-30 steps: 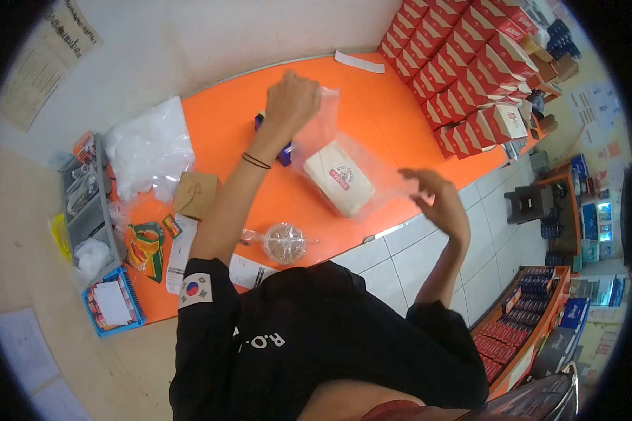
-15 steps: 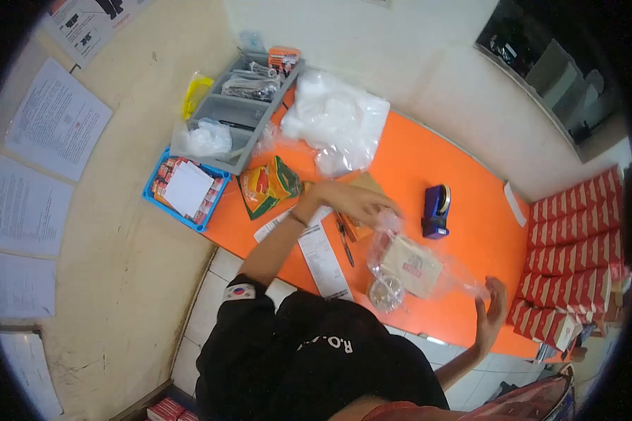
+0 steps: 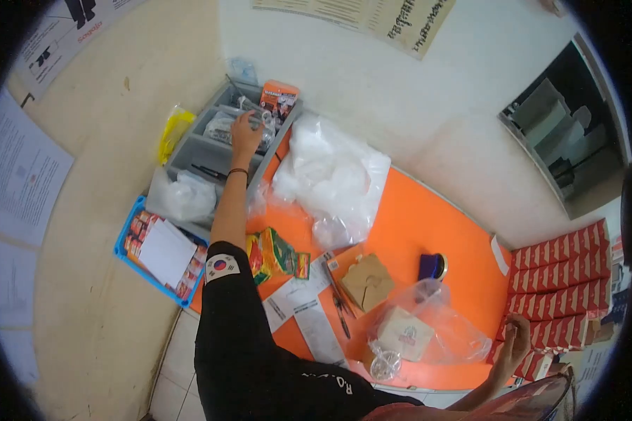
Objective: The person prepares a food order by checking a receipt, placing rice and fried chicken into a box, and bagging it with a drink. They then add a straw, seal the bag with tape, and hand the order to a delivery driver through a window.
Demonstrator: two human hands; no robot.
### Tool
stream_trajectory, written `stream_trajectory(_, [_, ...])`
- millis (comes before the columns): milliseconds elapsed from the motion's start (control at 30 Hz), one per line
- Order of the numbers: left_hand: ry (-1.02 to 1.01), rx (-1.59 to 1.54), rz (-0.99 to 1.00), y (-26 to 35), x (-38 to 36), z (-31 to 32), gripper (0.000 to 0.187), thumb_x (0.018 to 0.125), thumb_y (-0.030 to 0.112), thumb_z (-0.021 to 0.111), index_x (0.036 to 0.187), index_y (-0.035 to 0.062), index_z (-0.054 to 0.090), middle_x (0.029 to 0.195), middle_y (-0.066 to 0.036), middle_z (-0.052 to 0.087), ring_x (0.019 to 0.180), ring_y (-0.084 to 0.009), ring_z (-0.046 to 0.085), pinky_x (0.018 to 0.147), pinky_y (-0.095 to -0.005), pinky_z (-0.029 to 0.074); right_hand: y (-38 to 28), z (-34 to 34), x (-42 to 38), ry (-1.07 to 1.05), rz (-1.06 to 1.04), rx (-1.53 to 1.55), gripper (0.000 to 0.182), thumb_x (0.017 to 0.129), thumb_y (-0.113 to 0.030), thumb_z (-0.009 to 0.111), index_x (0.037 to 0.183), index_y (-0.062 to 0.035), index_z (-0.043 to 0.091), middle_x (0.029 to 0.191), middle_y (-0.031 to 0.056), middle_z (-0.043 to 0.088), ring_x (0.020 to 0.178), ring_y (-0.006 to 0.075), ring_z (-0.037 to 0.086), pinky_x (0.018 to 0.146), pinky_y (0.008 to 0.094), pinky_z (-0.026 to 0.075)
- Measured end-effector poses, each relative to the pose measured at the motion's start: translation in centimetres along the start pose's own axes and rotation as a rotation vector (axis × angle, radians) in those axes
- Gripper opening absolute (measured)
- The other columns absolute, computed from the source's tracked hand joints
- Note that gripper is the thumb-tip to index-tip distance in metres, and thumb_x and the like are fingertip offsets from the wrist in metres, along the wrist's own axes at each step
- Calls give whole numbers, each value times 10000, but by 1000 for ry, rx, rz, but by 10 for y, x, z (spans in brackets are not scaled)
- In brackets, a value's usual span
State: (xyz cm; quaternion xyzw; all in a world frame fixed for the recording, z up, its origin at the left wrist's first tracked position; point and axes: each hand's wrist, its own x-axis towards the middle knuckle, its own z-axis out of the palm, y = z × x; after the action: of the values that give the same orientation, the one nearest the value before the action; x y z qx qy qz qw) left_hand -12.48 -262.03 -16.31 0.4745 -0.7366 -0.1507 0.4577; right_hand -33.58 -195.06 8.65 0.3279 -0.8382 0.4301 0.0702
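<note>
At the tray (image 3: 205,151), the left hand (image 3: 246,136) curls over packets (image 3: 220,127), grip unclear; the right hand (image 3: 514,344), fingers half open, holds nothing.

The left hand (image 3: 246,135) reaches into the grey plastic compartment tray (image 3: 199,146), at its clear-wrapped packets (image 3: 221,128), while the right hand (image 3: 515,344) is near the clear plastic bag (image 3: 460,335) around the cream printed box (image 3: 404,332) on the orange table (image 3: 463,290).
</note>
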Motion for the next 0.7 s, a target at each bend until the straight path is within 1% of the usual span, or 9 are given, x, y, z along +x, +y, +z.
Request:
stream_trajectory(67, [-52,-35,174,9,23,20,490,754,246,725,1205,119,583,1176,-144,599,1169,-327,505,919,-477,437,-8,16,16,-50,8,132,133,932,-54,530,1020,19,598,930,89,595,850,161,553,782,305,460])
stream_trajectory(100, [-95,142,34,17,24,31,360,787,224,691,1116,94,628,1108,-166,626,1106,-346,553,890,-462,460,-13,26,24,-46,-7,125,133,932,-54,530,1020,19,598,930,89,595,850,161,553,782,305,460])
stream_trajectory(200, [-249,77,-180,7,39,46,244,823,204,649,1016,55,660,1013,-194,646,1021,-366,600,875,-439,477,-34,58,33,-81,22,167,108,921,-23,538,998,28,595,890,92,595,798,145,556,719,284,460])
stream_trajectory(267, [-170,83,-145,11,34,44,166,865,139,581,948,28,673,946,-210,653,937,-379,628,841,-418,499,-53,80,40,-128,-42,169,99,919,-14,533,979,32,596,856,93,597,763,148,565,685,284,465])
stream_trajectory(400, [183,-272,108,82,-21,-12,188,913,78,535,1023,-25,647,1106,-228,621,1050,-364,595,876,-389,494,-74,131,47,-218,85,415,132,892,-26,555,1002,27,607,870,100,614,780,163,598,717,303,492])
stream_trajectory(500, [130,-330,177,154,-100,-56,211,888,49,587,1085,-3,643,1238,-193,577,1136,-328,567,905,-375,489,-101,203,54,-396,336,646,330,898,-130,574,1192,18,558,1043,145,635,963,222,634,874,347,493])
stream_trajectory(567, [44,-377,200,192,-152,-85,228,872,17,598,1094,26,649,1256,-167,573,1142,-308,569,896,-380,497,-110,256,63,-602,278,750,647,915,-244,597,1442,-41,283,1278,224,523,1188,272,523,1019,394,396])
stream_trajectory(633, [-99,-512,203,217,-204,-102,233,858,25,622,1089,35,651,1246,-158,580,1127,-302,577,883,-388,502,-112,304,69,-651,193,759,794,903,-275,623,1488,-75,125,1316,262,482,1235,294,484,1033,395,382])
stream_trajectory(700, [-178,-577,260,222,-233,-116,238,849,44,645,1086,35,651,1241,-157,582,1118,-303,581,874,-392,504,-128,317,74,-761,325,756,728,893,-230,643,1468,-99,215,1180,186,593,995,233,614,862,351,494])
